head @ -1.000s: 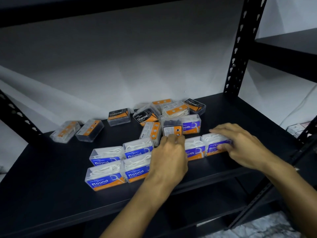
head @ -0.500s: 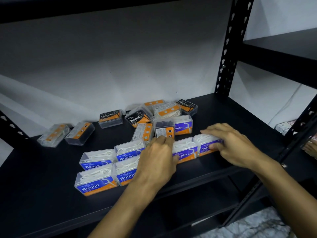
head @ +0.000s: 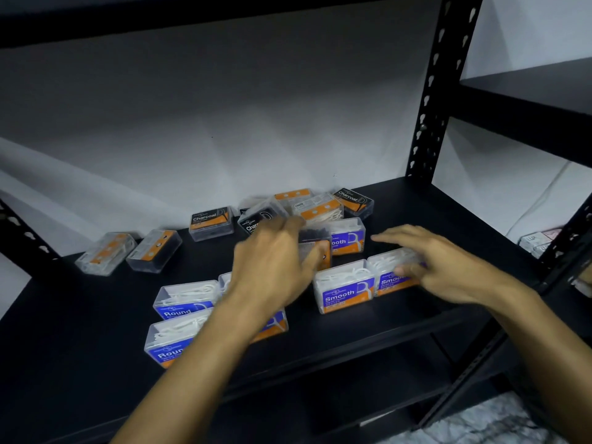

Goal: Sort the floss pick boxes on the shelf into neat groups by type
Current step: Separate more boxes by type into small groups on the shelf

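We are pinching a dark box (head: pixel 315 248) with our left hand (head: pixel 272 267), right hand (head: pixel 442 267) lying flat on a Smooth box (head: pixel 392 277), judging these light, slick cases best gripped by their sides.

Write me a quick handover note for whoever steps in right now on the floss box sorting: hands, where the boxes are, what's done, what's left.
Left hand: over the middle of the pile, at a dark upright box; blurred, grip unclear.
Right hand: fingers extended, resting on the rightmost Smooth box.
Done: Round boxes grouped front left; two Smooth boxes side by side front right.
Left: third Smooth box behind them, Charcoal boxes scattered at the back of the shelf, two flipped boxes far left, and a mixed heap at the back.
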`<state>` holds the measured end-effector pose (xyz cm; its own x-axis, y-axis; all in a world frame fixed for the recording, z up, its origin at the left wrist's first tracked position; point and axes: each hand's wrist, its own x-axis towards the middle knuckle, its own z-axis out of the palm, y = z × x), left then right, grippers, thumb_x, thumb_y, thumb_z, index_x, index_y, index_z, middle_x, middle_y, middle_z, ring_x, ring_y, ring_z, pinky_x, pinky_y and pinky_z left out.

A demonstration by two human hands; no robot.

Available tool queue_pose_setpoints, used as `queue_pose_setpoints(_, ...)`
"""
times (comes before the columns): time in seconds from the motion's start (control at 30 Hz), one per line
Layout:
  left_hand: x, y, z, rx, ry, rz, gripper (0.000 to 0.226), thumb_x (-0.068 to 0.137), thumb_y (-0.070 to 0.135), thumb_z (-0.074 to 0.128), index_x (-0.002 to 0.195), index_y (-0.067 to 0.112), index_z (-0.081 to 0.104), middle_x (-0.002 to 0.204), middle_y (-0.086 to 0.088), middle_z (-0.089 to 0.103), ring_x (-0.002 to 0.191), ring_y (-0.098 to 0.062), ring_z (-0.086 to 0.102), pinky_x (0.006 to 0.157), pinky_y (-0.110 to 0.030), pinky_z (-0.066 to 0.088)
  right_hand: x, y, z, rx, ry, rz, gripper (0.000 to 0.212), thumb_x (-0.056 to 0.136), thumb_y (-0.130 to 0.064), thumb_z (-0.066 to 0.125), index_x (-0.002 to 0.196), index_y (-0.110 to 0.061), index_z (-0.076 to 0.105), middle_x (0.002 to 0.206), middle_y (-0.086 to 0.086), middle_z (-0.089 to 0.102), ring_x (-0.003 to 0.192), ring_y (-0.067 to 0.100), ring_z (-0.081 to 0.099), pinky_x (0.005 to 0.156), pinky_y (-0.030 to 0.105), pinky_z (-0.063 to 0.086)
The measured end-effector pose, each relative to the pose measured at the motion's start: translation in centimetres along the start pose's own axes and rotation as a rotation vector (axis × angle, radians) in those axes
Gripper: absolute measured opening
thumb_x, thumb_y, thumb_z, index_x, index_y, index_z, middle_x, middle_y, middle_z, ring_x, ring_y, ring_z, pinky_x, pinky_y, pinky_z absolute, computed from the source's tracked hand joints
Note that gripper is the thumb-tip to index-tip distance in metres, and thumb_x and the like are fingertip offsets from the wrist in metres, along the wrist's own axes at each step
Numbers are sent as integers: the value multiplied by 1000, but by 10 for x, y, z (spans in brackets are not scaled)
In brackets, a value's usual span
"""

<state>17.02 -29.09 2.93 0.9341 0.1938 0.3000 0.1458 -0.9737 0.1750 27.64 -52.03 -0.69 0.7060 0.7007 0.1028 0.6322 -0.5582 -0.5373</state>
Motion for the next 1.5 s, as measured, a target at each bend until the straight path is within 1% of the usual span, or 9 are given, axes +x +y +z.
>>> queue_pose_setpoints(0.27, 57, 13, 7, 246, -248, -165, 93, 85, 82, 13, 128, 9, 52, 116, -12, 64, 101, -29, 62, 71, -37, 41, 61, -19, -13, -71, 60, 30, 48, 91, -13, 58, 136, -26, 48, 130, 2, 51, 119, 16, 49, 96, 31, 43)
queue_pose_setpoints(0.4, 71, 19, 13, 261, -405, -160, 86, 77, 87, 27, 102, 12, 62, 95, -5, 63, 82, -22, 59, 67, -32, 44, 81, -29, -12, -202, -65, 89, 55, 85, -27, 65, 137, -33, 46, 131, 2, 50, 118, 21, 50, 93, 39, 46)
queue_pose_setpoints(0.57, 75, 19, 22, 120, -467, -183, 52, 82, 63, 53, 91, 13, 63, 79, -1, 60, 74, -18, 60, 66, -29, 50, 94, -29, -5, -322, -163, 129, 63, 81, -29, 70, 138, -31, 43, 133, 2, 49, 118, 22, 49, 93, 39, 45)
queue_pose_setpoints(0.8, 71, 5, 3, -78, -437, -282, 66, 68, 62, 71, 111, 13, 60, 100, -1, 65, 90, -19, 63, 71, -27, 52, 101, -27, 2, -304, -179, 155, 73, 78, -23, 73, 142, -30, 38, 135, 3, 48, 121, 23, 48, 90, 36, 43)
queue_pose_setpoints(1.0, 57, -21, -30, -496, -364, -327, 59, 57, 55, 81, 101, 18, 69, 97, 1, 68, 91, -15, 62, 80, -35, 52, 104, -23, 6, -246, -175, 148, 63, 77, -22, 72, 135, -30, 47, 128, -1, 56, 112, 19, 53, 88, 36, 47)
queue_pose_setpoints(1.1, 47, -34, -31, -962, -238, -365, 57, 53, 38, 83, 104, 19, 66, 100, -2, 71, 97, -19, 65, 86, -37, 54, 106, -20, 7, -203, -160, 149, 51, 80, -22, 70, 127, -31, 54, 122, -2, 60, 105, 17, 57, 86, 35, 48)
queue_pose_setpoints(1.2, 41, -44, -28, -1450, -178, -466, 34, 75, 20, 72, 106, 11, 61, 105, -18, 66, 108, -35, 61, 94, -48, 52, 104, -18, 6, -128, -154, 158, 43, 79, -16, 70, 119, -29, 60, 116, -3, 62, 102, 15, 59, 90, 39, 51)
queue_pose_setpoints(1.3, 36, -53, -26, -1911, -265, -496, 40, 82, 24, 63, 117, 7, 50, 136, -43, 39, 127, -54, 44, 99, -64, 43, 102, -17, 2, -68, -138, 152, 35, 80, -14, 70, 109, -32, 63, 114, -5, 62, 97, 11, 60, 88, 35, 51)
queue_pose_setpoints(1.5, 28, -52, -25, -2144, -170, -604, 48, 93, 32, 43, 125, -2, 51, 116, -27, 59, 97, -38, 64, 89, -47, 53, 94, -20, -11, 0, -86, 138, 38, 82, -20, 72, 117, -28, 61, 109, -8, 61, 101, 9, 58, 89, 29, 48)
